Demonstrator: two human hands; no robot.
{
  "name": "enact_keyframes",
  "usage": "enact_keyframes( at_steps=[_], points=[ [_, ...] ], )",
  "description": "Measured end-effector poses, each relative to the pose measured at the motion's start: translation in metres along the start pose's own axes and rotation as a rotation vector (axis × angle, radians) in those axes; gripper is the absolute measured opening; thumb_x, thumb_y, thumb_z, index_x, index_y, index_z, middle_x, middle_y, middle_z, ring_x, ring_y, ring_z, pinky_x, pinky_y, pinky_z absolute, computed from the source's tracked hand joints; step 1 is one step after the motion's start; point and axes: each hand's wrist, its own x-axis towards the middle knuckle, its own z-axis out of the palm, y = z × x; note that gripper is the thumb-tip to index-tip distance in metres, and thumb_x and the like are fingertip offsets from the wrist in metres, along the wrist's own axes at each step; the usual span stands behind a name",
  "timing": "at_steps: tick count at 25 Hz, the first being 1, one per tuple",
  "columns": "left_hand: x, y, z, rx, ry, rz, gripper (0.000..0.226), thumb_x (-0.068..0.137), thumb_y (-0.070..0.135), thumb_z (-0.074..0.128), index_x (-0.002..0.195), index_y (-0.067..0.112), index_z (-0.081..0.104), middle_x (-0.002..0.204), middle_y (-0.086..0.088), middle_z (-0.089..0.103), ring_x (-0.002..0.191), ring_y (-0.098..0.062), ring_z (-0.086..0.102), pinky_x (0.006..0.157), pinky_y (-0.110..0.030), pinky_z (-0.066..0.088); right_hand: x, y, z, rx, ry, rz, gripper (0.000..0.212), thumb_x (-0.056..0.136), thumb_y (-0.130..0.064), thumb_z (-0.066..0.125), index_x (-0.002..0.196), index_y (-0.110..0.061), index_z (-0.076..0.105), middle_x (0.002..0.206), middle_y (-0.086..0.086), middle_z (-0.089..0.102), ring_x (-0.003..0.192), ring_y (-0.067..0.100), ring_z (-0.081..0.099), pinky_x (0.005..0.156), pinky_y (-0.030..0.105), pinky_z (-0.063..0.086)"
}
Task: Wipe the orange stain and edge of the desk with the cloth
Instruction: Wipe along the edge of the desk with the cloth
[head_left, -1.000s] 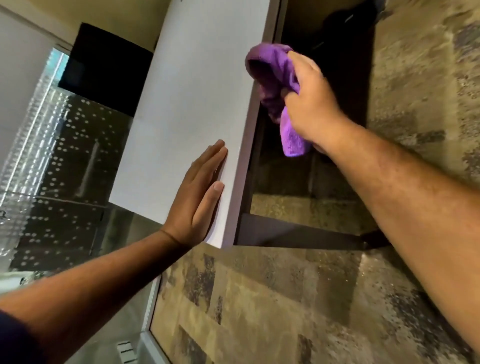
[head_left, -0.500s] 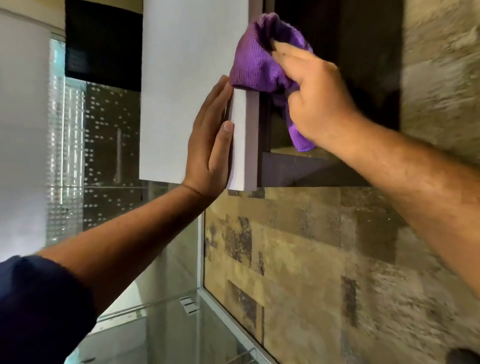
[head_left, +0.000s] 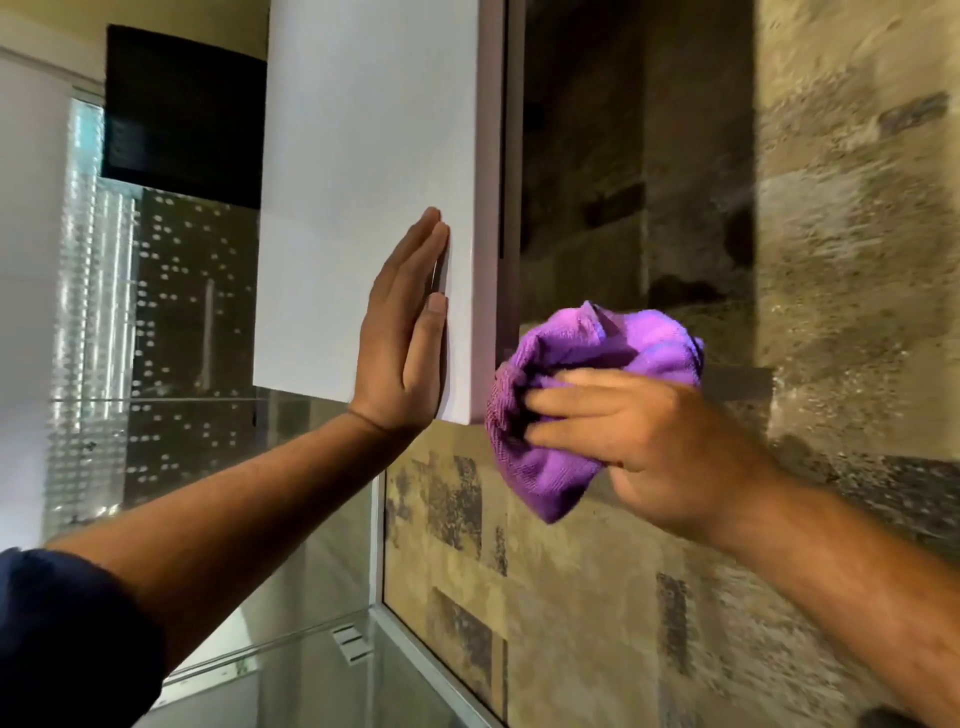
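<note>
Purple microfibre, the cloth (head_left: 582, 395) sat bunched in the right hand (head_left: 654, 447), whose fingers (head_left: 571, 402) were curled closed around it, pressing its folds against the near corner of the counter (head_left: 363, 182), right at the end of the thin pale edge (head_left: 485, 260). That edge ran away from the camera as a narrow strip between the white top and the dark underside. The left hand (head_left: 402, 343) lay flat and open on the white surface just beside the edge, fingers straight and together, gripping nothing, apparently steadying the slab. No orange stain could be seen anywhere on the white top, so that part looked finished or simply lay out of sight; the step in hand seemed to be the edge wipe, with the cloth at the strip's near end. A next pass would probably call for keeping the wad pinched against the strip and drawing it along its length, with the flat palm kept clear of the cloth's path. Beyond the counter lay a patchy brown-and-grey carpet (head_left: 597, 597) and a glass partition (head_left: 171, 312) at left.
</note>
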Motion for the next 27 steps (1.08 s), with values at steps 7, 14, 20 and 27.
enact_keyframes(
  at_steps=[7, 14, 20, 27],
  points=[
    [-0.002, -0.006, 0.001, -0.035, 0.037, 0.016, 0.051, 0.107, 0.009, 0.038, 0.156, 0.0, 0.05, 0.167, -0.017, 0.045, 0.159, -0.027, 0.04, 0.128, -0.055, 0.036, 0.139, 0.029, -0.055, -0.012, 0.439, 0.389, 0.065, 0.087, 0.016, 0.04, 0.145, -0.004, 0.062, 0.145, 0.014, 0.064, 0.135, 0.022, 0.057, 0.1, -0.001, 0.036],
    [-0.004, -0.014, 0.006, -0.152, 0.093, 0.021, 0.046, 0.107, 0.004, 0.04, 0.149, -0.005, 0.057, 0.161, -0.023, 0.052, 0.154, -0.034, 0.046, 0.123, -0.061, 0.04, 0.094, 0.01, 0.0, 0.058, 0.239, 0.314, 0.049, 0.101, 0.013, 0.046, 0.148, 0.003, 0.057, 0.156, 0.018, 0.057, 0.148, 0.019, 0.048, 0.126, 0.019, 0.031],
    [-0.005, -0.004, -0.001, -0.068, 0.085, -0.009, 0.048, 0.11, 0.017, 0.039, 0.154, 0.005, 0.054, 0.165, -0.012, 0.05, 0.156, -0.024, 0.043, 0.125, -0.052, 0.039, 0.005, -0.043, 0.009, 0.055, -0.039, 0.192, 0.05, 0.092, -0.006, 0.042, 0.126, -0.008, 0.079, 0.137, 0.008, 0.073, 0.127, 0.022, 0.068, 0.12, 0.031, 0.045],
    [-0.001, 0.003, -0.008, -0.037, 0.022, -0.123, 0.054, 0.109, 0.03, 0.039, 0.161, 0.015, 0.047, 0.171, -0.002, 0.043, 0.159, -0.016, 0.037, 0.128, -0.048, 0.035, 0.078, -0.023, -0.057, 0.156, 0.191, 0.485, 0.06, 0.075, 0.01, 0.041, 0.123, 0.005, 0.077, 0.133, 0.022, 0.073, 0.126, 0.031, 0.069, 0.112, 0.03, 0.053]
  ],
)
